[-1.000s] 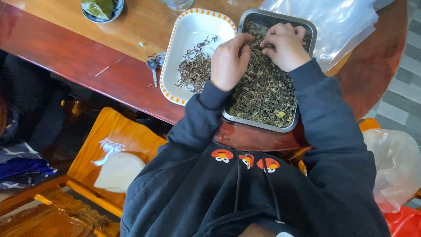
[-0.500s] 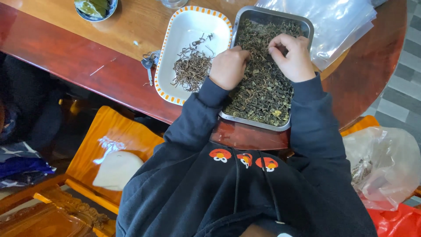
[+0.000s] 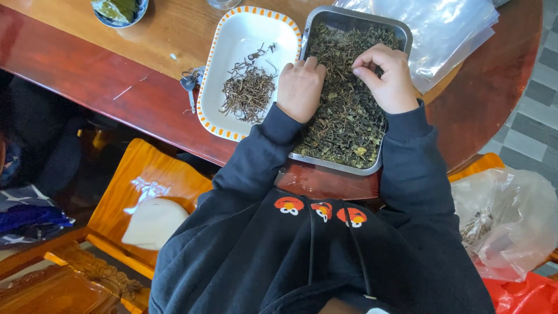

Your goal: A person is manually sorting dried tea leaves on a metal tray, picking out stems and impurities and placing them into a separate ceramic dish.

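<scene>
Right hand (image 3: 388, 78) is now pinching into dried leaves in the rectangular metal tray (image 3: 401, 32); left hand (image 3: 300, 88), grip curled shut and holding nothing visible, is staying at the tray's left edge

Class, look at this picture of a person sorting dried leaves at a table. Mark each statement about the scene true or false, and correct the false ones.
1. Both hands rest in the metal tray of dried leaves. True.
2. The white dish holds a pile of stems. True.
3. The right hand holds scissors. False: it pinches at leaves.
4. The left hand lies on the white dish. False: it lies in the tray.
5. Clear plastic bags lie right of the tray. True.
</scene>
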